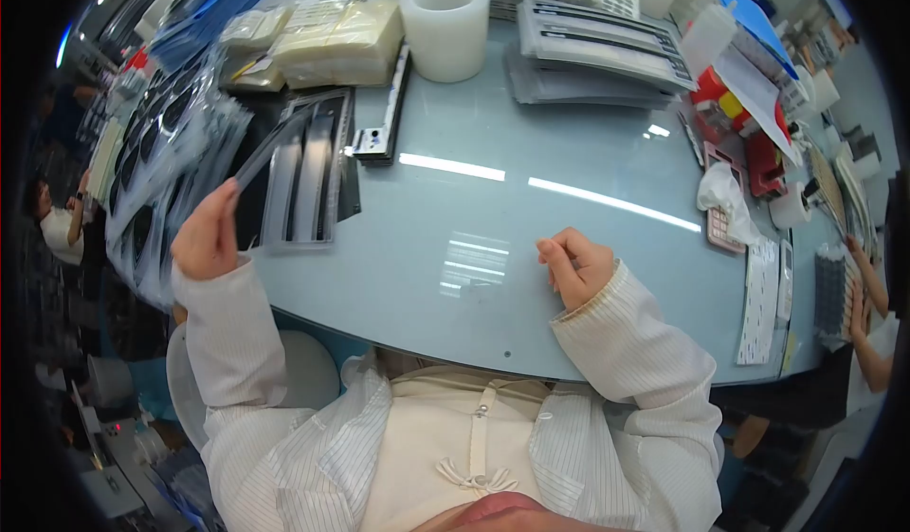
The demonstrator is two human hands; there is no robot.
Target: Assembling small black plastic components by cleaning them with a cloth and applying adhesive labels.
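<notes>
My left hand (209, 233) is at the left edge of the table, fingers pressed together at the near end of a clear plastic strip (270, 153). That strip slants up and away over a stack of clear plastic trays (305, 191) with dark and silvery bands. Beside the trays lies a narrow black-and-white bar-shaped part (382, 124). My right hand (576, 266) rests over the glossy tabletop (417, 266) right of the middle. Its fingers curl into a loose fist, and nothing shows in them.
A pile of clear bags with black rings (161, 172) covers the far left. Behind stand wrapped cream bundles (336, 39), a roll of clear film (444, 34) and stacked flat packs (597, 53). A pink calculator (725, 214) under crumpled tissue (728, 195) lies right. Other people work at both sides.
</notes>
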